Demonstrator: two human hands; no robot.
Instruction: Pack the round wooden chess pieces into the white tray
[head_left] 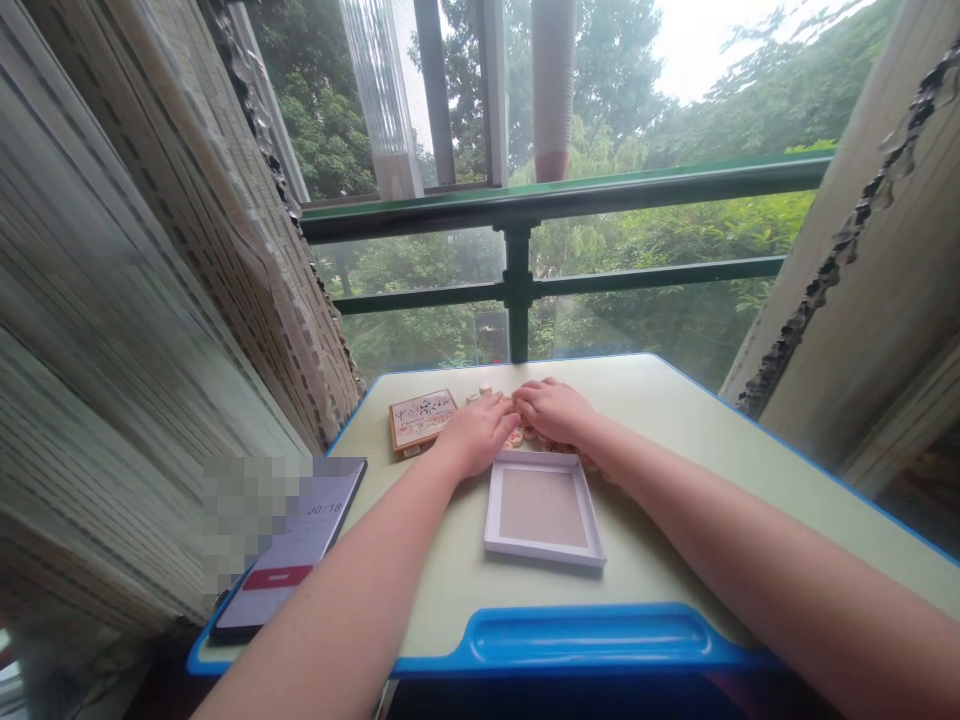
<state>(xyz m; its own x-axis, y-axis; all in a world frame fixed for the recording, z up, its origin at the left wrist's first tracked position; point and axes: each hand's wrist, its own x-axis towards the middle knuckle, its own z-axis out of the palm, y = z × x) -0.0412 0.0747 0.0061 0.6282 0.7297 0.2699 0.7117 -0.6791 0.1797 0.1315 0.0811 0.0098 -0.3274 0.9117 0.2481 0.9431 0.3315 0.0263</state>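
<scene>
Round wooden Chinese chess pieces point(515, 438) lie in a loose group at the middle of the table, partly hidden under my hands. My left hand point(478, 435) rests at the left of the group, palm down, its fingers stretched out over the pieces. From the right, my right hand point(556, 410) covers more pieces with its fingers apart and slightly bent. Whether a piece sits beneath either palm is hidden. Just in front of the hands lies an open, shallow white box tray point(545, 557). Beside my left hand is the printed Chinese chess box lid point(421, 420).
A tablet point(274, 565) showing a timer lies at the table's left edge, partly behind my left forearm. The pale tabletop point(667, 440) has a blue rim with a moulded groove point(589, 637) in front. Curtains flank the table; a green railing point(517, 290) and window stand behind.
</scene>
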